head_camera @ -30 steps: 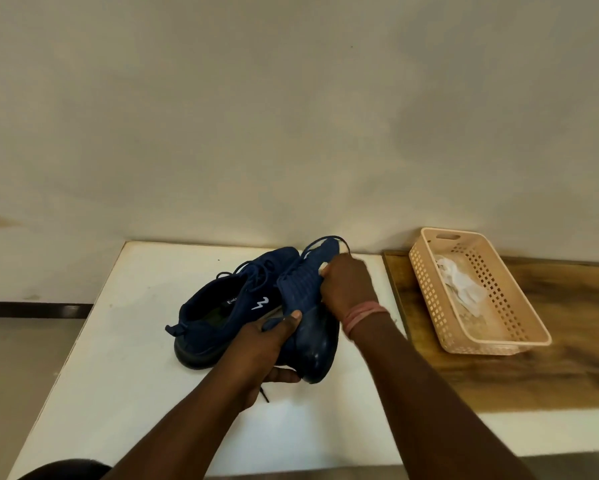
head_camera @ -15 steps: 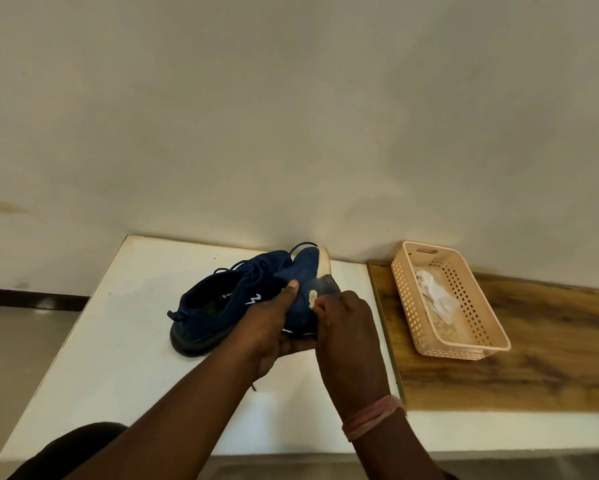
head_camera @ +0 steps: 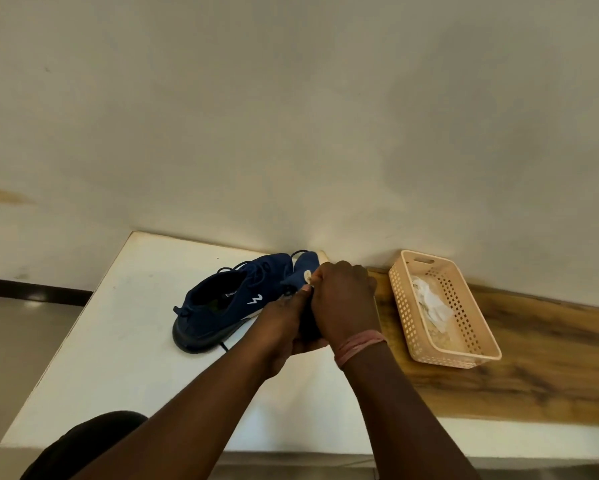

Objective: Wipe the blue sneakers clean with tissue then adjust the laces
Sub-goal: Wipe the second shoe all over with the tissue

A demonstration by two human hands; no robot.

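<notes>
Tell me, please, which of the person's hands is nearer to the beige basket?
Right. The right hand wipes the held sneaker just beside the basket; the left hand is further away, behind it.

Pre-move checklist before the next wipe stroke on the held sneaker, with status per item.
1. Held sneaker supported: left hand grips it from below and the side. ok.
2. Tissue in the wiping hand: a pale bit shows at the right hand fingertips, against the upper. ok.
3. Tissue still clean enough: too little of it shows. cannot tell.
4. Second sneaker out of the way: it rests on the white table, just left of the hands and close to them. ok.
5. Spare tissue at hand: white crumpled tissue lies in the peach basket to the right. ok.
6. Laces clear of the wipe path: mostly hidden by the hands. cannot tell.
</notes>
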